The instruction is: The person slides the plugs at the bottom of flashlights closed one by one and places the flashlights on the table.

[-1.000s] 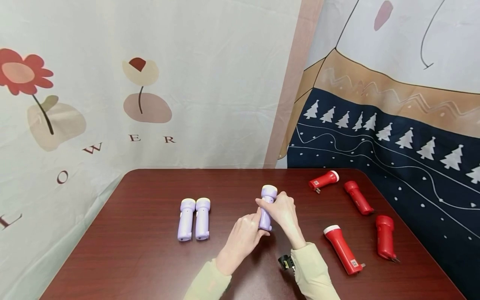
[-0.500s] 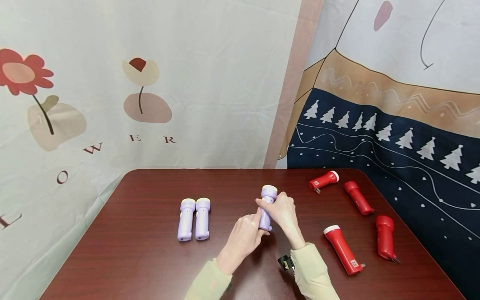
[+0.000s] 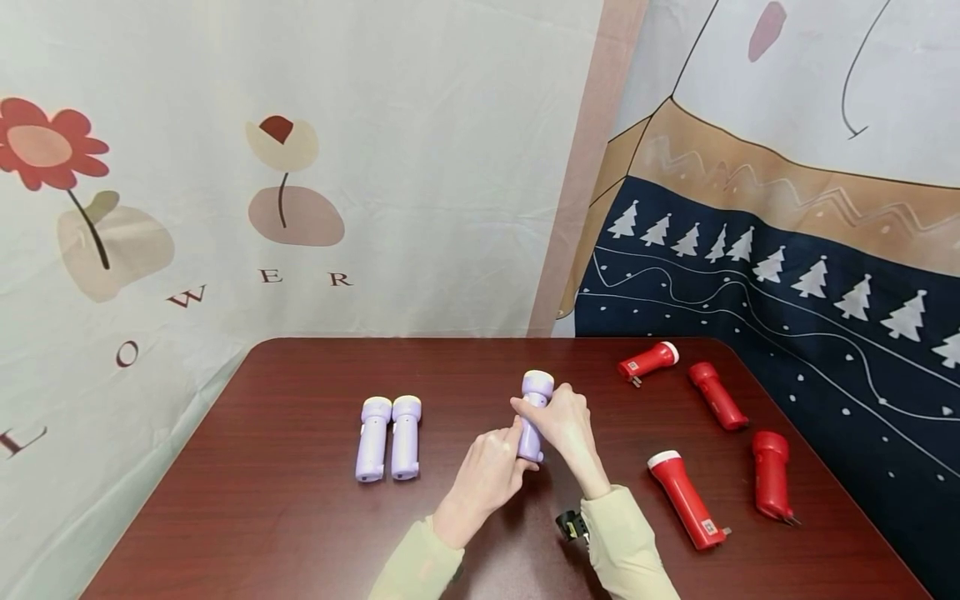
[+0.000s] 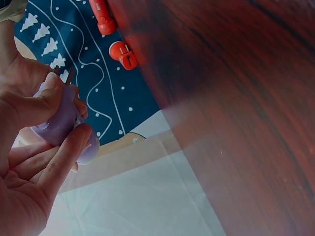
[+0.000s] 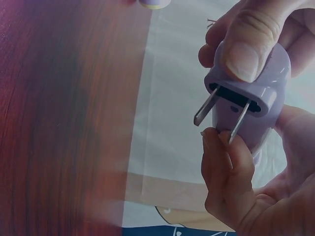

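A lilac flashlight point(image 3: 530, 438) is held between both hands over the middle of the table, its white-rimmed head pointing away. My left hand point(image 3: 486, 471) grips the tail end; in the right wrist view its thumb point(image 5: 244, 61) presses just above the plug slot. My right hand point(image 3: 572, 421) holds the body below the head, thumb across it. Two metal prongs point(image 5: 205, 109) stand out from the tail, with fingertips of the right hand close to them. Two more lilac flashlights, one left point(image 3: 371, 442) and one right point(image 3: 405, 439), lie side by side to the left.
Several red flashlights lie on the right: one at the back point(image 3: 648, 360), one behind the right edge point(image 3: 717, 395), one at far right point(image 3: 770, 475) and one nearer point(image 3: 686, 500). Some show prongs. Printed cloths point(image 3: 450, 167) hang behind the dark red table point(image 3: 300, 533).
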`<state>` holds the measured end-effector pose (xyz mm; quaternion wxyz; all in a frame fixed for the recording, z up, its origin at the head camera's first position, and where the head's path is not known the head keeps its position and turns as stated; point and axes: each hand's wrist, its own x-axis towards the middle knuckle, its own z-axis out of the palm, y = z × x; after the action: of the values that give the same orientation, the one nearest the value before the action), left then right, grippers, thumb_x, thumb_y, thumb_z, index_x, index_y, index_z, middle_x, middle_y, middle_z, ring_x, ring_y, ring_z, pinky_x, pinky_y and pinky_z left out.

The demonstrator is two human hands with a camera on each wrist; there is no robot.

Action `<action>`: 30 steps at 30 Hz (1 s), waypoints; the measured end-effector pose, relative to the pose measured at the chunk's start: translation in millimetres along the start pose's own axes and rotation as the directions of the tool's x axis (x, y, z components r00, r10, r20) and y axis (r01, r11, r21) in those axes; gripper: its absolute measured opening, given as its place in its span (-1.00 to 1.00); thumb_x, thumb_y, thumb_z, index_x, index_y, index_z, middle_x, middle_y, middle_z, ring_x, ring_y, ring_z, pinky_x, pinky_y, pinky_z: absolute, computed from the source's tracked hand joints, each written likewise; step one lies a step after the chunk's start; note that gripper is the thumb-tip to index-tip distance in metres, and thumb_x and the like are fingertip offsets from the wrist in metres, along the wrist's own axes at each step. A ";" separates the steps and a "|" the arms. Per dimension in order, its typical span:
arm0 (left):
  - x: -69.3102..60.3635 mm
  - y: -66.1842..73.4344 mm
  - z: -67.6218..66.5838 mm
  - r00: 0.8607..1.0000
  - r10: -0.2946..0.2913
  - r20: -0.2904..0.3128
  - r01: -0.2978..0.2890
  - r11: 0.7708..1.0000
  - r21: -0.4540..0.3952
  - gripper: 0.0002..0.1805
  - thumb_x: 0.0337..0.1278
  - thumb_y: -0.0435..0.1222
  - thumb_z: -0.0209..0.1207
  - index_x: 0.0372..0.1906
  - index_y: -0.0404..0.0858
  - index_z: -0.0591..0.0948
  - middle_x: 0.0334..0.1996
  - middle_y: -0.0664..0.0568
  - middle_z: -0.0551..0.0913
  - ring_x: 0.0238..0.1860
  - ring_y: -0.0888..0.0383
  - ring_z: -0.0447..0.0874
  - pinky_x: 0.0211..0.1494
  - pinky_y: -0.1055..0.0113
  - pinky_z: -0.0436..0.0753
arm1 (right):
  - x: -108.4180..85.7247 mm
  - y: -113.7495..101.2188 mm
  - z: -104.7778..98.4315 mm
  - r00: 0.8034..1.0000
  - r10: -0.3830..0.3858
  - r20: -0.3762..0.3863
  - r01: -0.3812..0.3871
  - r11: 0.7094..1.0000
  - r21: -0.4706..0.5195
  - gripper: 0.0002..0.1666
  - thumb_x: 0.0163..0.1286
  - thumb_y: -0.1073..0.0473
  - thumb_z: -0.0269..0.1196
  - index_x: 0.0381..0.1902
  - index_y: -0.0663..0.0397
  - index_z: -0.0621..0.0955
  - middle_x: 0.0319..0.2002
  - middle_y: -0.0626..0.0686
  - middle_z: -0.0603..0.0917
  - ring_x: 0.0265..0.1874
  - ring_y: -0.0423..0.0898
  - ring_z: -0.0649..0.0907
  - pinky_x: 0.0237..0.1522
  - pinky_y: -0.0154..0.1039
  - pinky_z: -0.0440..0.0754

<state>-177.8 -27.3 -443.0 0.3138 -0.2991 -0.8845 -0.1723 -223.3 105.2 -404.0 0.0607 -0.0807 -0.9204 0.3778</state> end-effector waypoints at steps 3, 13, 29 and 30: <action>-0.3 0.0 0.0 1.000 0.001 0.003 -0.001 1.000 -0.003 -0.41 -0.15 -0.20 0.41 -0.03 -0.52 0.56 -0.43 -0.05 0.72 -0.44 0.12 0.71 -0.36 0.34 0.63 | -0.5 -0.4 0.0 1.000 0.004 0.005 -0.004 1.000 0.000 -0.26 -0.01 -0.26 0.39 -0.25 0.33 0.49 -0.44 0.20 0.59 -0.54 0.01 0.60 -0.56 -0.23 0.54; -0.6 0.1 0.3 1.000 0.004 0.013 -0.004 1.000 -0.017 -0.43 -0.15 -0.24 0.41 -0.04 -0.54 0.55 -0.44 -0.08 0.71 -0.45 0.12 0.70 -0.36 0.33 0.63 | -0.9 -0.5 0.1 1.000 0.004 0.005 -0.004 1.000 0.002 -0.26 -0.01 -0.25 0.39 -0.26 0.33 0.49 -0.44 0.20 0.59 -0.55 0.02 0.59 -0.57 -0.23 0.52; -0.9 0.1 0.4 1.000 0.010 0.026 -0.010 1.000 -0.022 -0.44 -0.15 -0.28 0.41 -0.03 -0.54 0.54 -0.44 -0.05 0.71 -0.44 0.12 0.71 -0.37 0.34 0.62 | -1.4 0.1 0.9 1.000 0.009 0.010 -0.009 1.000 -0.011 -0.23 -0.01 -0.26 0.39 -0.21 0.35 0.48 -0.43 0.21 0.59 -0.54 0.02 0.59 -0.54 -0.22 0.56; -1.0 0.2 0.0 0.999 0.009 0.031 -0.009 1.000 -0.023 -0.44 -0.14 -0.28 0.40 -0.03 -0.53 0.54 -0.44 -0.05 0.71 -0.44 0.12 0.71 -0.37 0.34 0.62 | -1.4 0.2 1.1 1.000 0.009 0.011 -0.009 1.000 -0.011 -0.23 -0.01 -0.25 0.39 -0.21 0.35 0.48 -0.43 0.21 0.59 -0.54 0.02 0.59 -0.54 -0.21 0.56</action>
<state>-177.0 -27.5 -443.6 0.2973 -0.3093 -0.8859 -0.1763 -222.1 104.4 -405.0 0.0538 -0.0829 -0.9224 0.3733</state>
